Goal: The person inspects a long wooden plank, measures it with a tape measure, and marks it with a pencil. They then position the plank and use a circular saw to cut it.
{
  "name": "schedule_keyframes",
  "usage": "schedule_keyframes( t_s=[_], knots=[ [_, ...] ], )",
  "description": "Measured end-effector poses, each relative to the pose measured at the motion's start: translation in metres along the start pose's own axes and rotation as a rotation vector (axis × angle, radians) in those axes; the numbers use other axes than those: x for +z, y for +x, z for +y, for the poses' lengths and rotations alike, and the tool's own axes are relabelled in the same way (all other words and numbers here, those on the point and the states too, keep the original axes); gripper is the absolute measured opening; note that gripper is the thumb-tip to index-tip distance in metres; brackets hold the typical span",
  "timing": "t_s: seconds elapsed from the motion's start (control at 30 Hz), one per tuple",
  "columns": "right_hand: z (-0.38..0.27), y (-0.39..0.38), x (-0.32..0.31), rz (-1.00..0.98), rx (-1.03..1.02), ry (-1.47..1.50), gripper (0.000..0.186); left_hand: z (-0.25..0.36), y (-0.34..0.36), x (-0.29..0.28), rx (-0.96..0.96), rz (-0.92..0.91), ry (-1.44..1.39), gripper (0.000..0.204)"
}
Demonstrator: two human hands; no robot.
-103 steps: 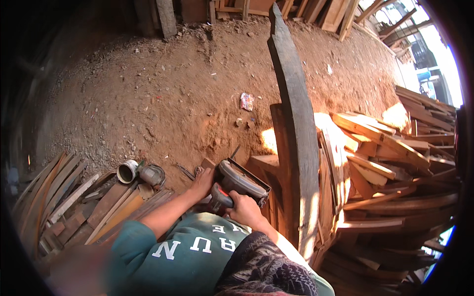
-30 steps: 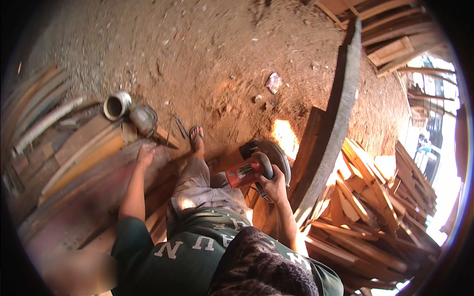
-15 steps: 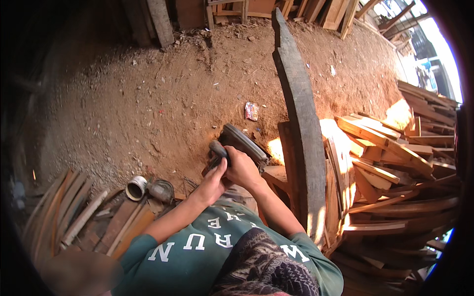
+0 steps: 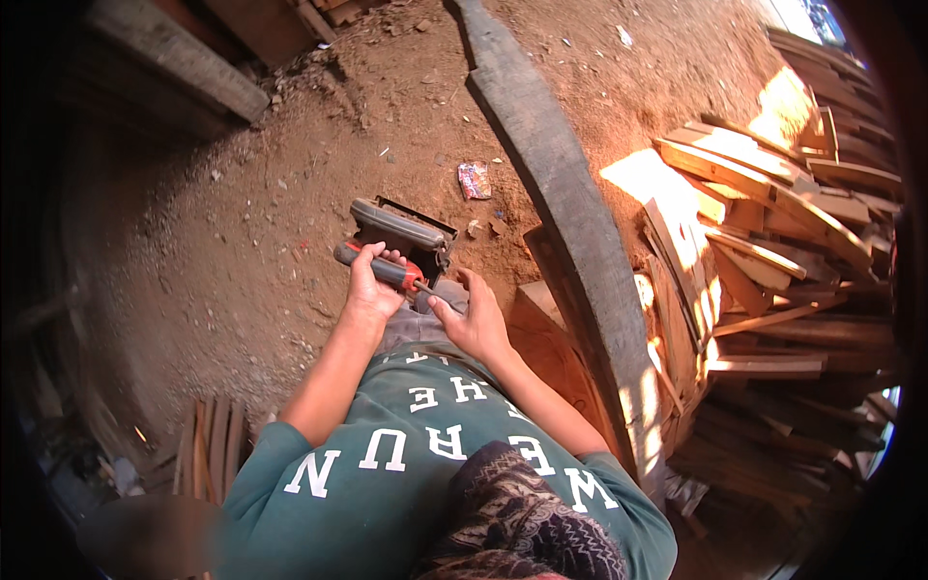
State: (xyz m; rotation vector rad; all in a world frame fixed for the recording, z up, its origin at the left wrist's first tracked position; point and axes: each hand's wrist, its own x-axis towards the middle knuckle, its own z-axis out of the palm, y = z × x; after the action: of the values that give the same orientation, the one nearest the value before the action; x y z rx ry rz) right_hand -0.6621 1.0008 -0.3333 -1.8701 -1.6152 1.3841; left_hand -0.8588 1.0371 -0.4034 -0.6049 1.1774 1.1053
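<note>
My left hand (image 4: 375, 285) is closed around the handle of a screwdriver (image 4: 391, 274), red and dark grey with a short metal shaft pointing right. Beside the shaft, my right hand (image 4: 476, 324) is open, thumb and fingers apart in a loose curve and holding nothing I can see. Just beyond my hands sits a dark power tool (image 4: 398, 224) with a long rounded body and a thin black metal frame along its far side. Its lower part is partly hidden by my left hand and the screwdriver.
A long, dark, weathered plank (image 4: 570, 184) runs from the far middle down past my right arm. Cut wood pieces (image 4: 764, 213) are heaped at right. A crumpled wrapper (image 4: 474, 180) lies on the dirt floor (image 4: 280, 232). Slats (image 4: 208, 445) lie near left; a thick beam (image 4: 184, 53) is far left.
My hands were together around a dark handle; they are now apart, with the screwdriver plainly seen in the left. The power tool shows more openly, and the view has swung.
</note>
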Motion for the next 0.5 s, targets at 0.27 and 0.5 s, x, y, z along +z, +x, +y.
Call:
schedule_keyframes(
  t_s=[0.27, 0.5],
  knots=[
    [-0.016, 0.093, 0.017, -0.027, 0.447, 0.59, 0.12, 0.031, 0.034, 0.068, -0.172, -0.101, 0.261, 0.012],
    [-0.043, 0.147, 0.039, 0.401, 0.35, 0.783, 0.062, 0.071, 0.098, 0.133, -0.278, -0.177, 0.543, 0.01]
  ],
)
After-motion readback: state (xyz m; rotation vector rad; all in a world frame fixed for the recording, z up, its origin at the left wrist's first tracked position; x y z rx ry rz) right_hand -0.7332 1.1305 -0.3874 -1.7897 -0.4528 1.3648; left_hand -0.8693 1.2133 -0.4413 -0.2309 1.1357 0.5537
